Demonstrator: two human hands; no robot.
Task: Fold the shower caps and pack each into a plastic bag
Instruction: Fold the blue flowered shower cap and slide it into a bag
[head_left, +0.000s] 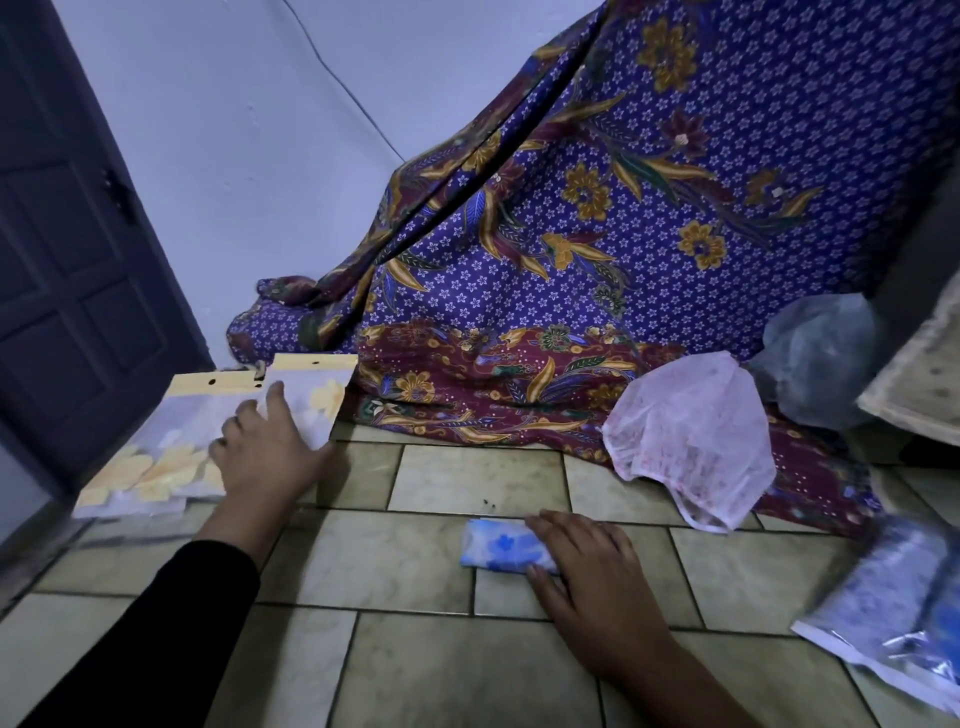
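A folded shower cap (498, 548), white with blue flowers, lies on the floor tiles in the middle. My right hand (587, 569) rests flat on its right end, fingers spread. My left hand (265, 447) reaches to the left and lies on a plastic bag (317, 400) with a yellow header and yellow flowers; the fingers are apart on its surface. A second bag of the same kind (150, 462) lies beneath and to the left of it. An unfolded pinkish-white shower cap (691, 441) sits at the right, with a bluish one (815, 358) behind it.
A purple batik cloth (597, 234) drapes from the wall onto the floor behind. A packed bag with blue contents (893, 613) lies at the right edge. A dark door (78, 260) stands at the left. A pale cushion corner (919, 384) shows at far right.
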